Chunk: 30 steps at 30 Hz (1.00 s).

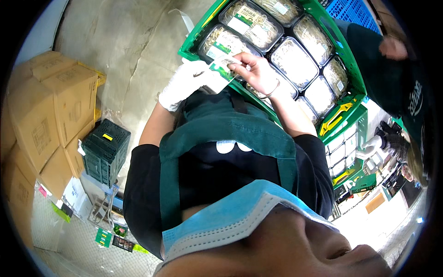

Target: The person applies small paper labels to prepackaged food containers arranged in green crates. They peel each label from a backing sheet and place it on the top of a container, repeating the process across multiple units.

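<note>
My left hand, in a white glove, grips a strip of labels with white backing. My bare right hand, with a bracelet at the wrist, pinches a green-and-white label at the strip's upper side. Whether that label is still stuck to the backing I cannot tell. Both hands are over the near left edge of a green plastic crate. Inside it sit several black trays with clear lids, holding what look like bean sprouts. A green-and-white label lies on one lidded tray at the far left.
Stacked cardboard boxes and a dark green folding crate stand on my left. To the right is another green crate of packs. A person in dark clothing is close beyond my crate. A blue crate is behind it.
</note>
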Each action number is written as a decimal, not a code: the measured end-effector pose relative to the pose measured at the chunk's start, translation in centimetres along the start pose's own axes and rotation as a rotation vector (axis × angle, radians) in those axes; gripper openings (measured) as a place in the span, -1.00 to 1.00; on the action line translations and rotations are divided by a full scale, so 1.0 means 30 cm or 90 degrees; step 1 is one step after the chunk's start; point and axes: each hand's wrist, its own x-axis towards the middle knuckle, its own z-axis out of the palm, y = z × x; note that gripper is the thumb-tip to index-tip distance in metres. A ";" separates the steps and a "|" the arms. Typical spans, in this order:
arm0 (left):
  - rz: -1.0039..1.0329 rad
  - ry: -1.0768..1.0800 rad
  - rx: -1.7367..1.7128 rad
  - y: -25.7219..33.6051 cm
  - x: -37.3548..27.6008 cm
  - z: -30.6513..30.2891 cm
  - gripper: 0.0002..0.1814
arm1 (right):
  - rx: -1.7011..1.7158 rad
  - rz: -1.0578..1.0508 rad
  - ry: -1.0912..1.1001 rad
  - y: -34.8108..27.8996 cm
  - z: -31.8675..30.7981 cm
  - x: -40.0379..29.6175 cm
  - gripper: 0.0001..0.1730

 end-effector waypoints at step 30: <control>0.045 0.079 0.124 0.048 0.143 0.263 -0.82 | -0.046 -0.001 0.112 0.021 -0.167 -0.135 -0.83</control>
